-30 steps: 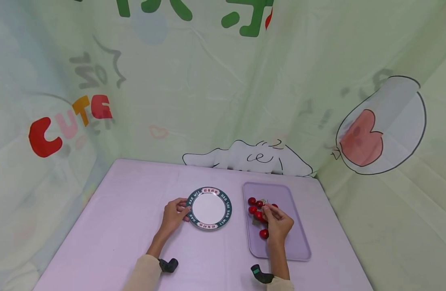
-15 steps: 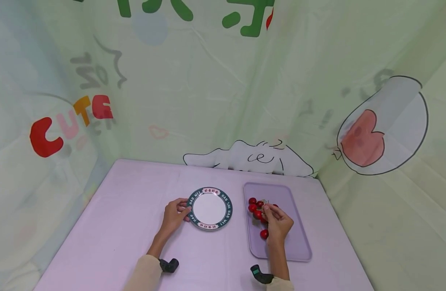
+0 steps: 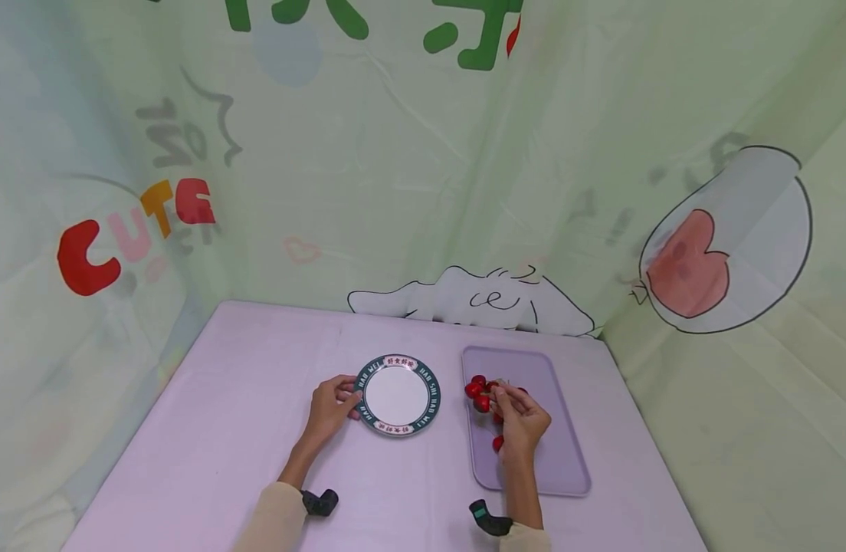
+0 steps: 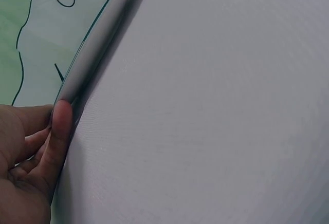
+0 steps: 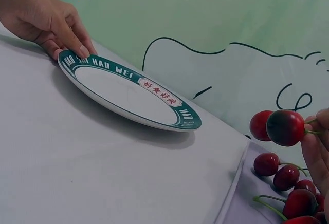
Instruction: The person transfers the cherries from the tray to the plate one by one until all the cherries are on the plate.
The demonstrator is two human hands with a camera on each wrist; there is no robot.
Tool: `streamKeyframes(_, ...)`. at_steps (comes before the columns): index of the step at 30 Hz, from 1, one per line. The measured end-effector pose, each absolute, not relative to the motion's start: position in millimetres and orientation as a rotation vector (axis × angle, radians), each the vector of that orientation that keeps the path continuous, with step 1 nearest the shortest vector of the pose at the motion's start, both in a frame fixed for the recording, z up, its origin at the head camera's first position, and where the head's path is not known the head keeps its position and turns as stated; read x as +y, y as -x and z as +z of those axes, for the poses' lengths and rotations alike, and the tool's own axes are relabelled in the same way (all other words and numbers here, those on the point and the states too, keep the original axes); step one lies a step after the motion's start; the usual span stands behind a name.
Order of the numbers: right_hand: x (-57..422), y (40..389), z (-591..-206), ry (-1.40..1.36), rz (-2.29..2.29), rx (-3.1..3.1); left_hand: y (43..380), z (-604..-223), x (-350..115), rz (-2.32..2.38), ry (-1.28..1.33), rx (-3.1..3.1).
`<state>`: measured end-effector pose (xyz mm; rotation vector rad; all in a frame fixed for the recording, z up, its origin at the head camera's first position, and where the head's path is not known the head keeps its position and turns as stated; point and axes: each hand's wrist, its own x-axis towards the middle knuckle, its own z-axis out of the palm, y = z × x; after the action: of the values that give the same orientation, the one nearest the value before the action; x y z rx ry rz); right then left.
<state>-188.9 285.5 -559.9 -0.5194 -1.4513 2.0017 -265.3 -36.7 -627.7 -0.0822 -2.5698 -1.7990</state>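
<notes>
A round white plate with a dark green lettered rim is in the middle of the table. My left hand grips its left rim between thumb and fingers. A shadow lies under the plate in the right wrist view; whether it touches the table I cannot tell. My right hand pinches green stems above the left part of a purple tray. Two red cherries hang at those fingertips, raised above the others. More cherries with stems lie on the tray, partly hidden by the right hand.
The tray stands to the right of the plate on a pale pink-covered table. Printed cloth walls close in the table's back and sides. A black wrist mount sits on the left forearm, another on the right.
My right hand has moved slightly left, and the pinched cherries have risen and shifted left, apart from the rest. My left hand and the plate have stayed in place.
</notes>
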Motion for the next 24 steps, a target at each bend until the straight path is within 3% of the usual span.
streamKeyframes(24, 272.3, 195.8, -572.8, 0.478, 2.032, -1.46, 262.8, -623.7, -37.0, -1.782, 0.078, -2.585)
